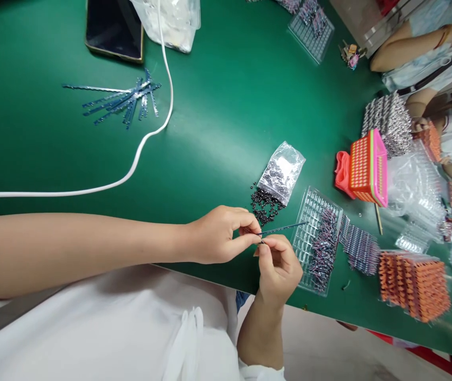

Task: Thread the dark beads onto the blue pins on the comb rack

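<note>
A thin dark blue strip (285, 228) juts to the right from the pinched thumb and fingers of my left hand (223, 235). Close against those fingertips, my right hand (279, 270) is also pinched shut. A tiny dark bit shows at its fingertips, too small to name. Just beyond the hands lies a pile of small black beads (265, 206), spilling from a clear plastic bag (283, 169). Right of my right hand is a clear compartmented tray (303, 248) with many small purple-blue twisted pieces (324, 248) heaped on it.
Blue strips (126, 100) lie in a loose bunch by a phone (114, 32). A white cable (142, 145) crosses the green table (218, 116). To the right stand an orange-and-pink basket (368, 166) and stacked orange pieces (414, 286). Other people (427, 53) sit at the far side.
</note>
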Action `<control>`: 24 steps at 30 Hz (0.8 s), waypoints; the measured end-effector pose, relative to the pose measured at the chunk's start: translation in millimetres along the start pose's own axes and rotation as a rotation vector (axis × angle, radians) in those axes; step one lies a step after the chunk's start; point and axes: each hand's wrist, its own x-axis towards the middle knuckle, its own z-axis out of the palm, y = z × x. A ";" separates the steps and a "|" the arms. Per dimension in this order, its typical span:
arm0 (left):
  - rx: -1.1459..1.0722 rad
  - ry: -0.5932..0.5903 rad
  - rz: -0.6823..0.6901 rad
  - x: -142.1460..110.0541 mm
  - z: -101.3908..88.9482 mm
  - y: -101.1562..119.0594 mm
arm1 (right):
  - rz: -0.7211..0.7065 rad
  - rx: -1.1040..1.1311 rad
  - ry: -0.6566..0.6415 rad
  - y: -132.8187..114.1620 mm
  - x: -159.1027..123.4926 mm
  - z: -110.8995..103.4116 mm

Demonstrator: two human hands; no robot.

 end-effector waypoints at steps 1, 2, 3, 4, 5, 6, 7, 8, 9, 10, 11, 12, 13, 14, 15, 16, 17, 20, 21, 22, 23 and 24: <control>0.020 -0.005 0.024 0.1 -0.3 -0.6 | 0.010 -0.010 -0.010 1.2 -0.5 -0.8; 0.037 -0.015 0.041 0.2 -0.7 -1.1 | 0.016 -0.018 -0.019 2.4 -0.9 -1.6; 0.053 -0.025 0.052 0.5 -1.2 -1.5 | 0.018 -0.024 -0.026 3.4 -1.1 -2.4; 0.067 -0.034 0.059 0.7 -1.7 -1.8 | 0.014 -0.028 -0.034 4.1 -1.1 -3.0; 0.080 -0.043 0.063 1.0 -2.1 -1.9 | 0.008 -0.032 -0.041 4.5 -0.9 -3.5; 0.092 -0.051 0.066 1.3 -2.5 -1.8 | 0.000 -0.040 -0.046 4.5 -0.7 -3.9; 0.101 -0.057 0.066 1.5 -2.7 -1.6 | -0.008 -0.052 -0.049 4.4 -0.4 -4.1; 0.109 -0.064 0.064 1.7 -2.9 -1.4 | -0.014 -0.067 -0.051 4.1 -0.1 -4.2; 0.114 -0.069 0.064 1.9 -3.0 -1.1 | -0.018 -0.082 -0.051 3.7 0.1 -4.3; 0.119 -0.072 0.065 2.0 -3.1 -1.0 | -0.024 -0.096 -0.050 3.4 0.3 -4.4; 0.124 -0.076 0.066 2.1 -3.1 -0.9 | -0.029 -0.107 -0.048 3.1 0.3 -4.5; 0.128 -0.079 0.070 2.2 -3.2 -0.9 | -0.035 -0.115 -0.045 2.8 0.3 -4.5; 0.134 -0.080 0.076 2.3 -3.2 -1.0 | -0.043 -0.123 -0.041 2.6 0.2 -4.6; 0.141 -0.083 0.085 2.5 -3.3 -1.2 | -0.053 -0.134 -0.038 2.4 0.2 -4.6; 0.146 -0.088 0.098 2.7 -3.5 -1.4 | -0.066 -0.147 -0.035 2.1 0.3 -4.6; 0.151 -0.095 0.114 2.9 -3.7 -1.6 | -0.081 -0.160 -0.033 1.7 0.5 -4.5; 0.155 -0.100 0.131 3.2 -3.9 -1.7 | -0.098 -0.173 -0.034 1.3 0.8 -4.3; 0.169 -0.120 0.179 4.1 -5.0 -1.8 | -0.149 -0.190 -0.043 0.1 2.1 -3.5; 0.172 -0.124 0.192 4.4 -5.3 -1.8 | -0.161 -0.190 -0.047 -0.2 2.6 -3.2; 0.176 -0.130 0.204 4.8 -5.5 -1.8 | -0.169 -0.189 -0.050 -0.4 2.9 -2.9; 0.178 -0.136 0.216 5.3 -5.6 -1.8 | -0.176 -0.188 -0.053 -0.6 3.2 -2.7; 0.179 -0.143 0.227 5.7 -5.6 -1.9 | -0.180 -0.188 -0.054 -0.7 3.2 -2.6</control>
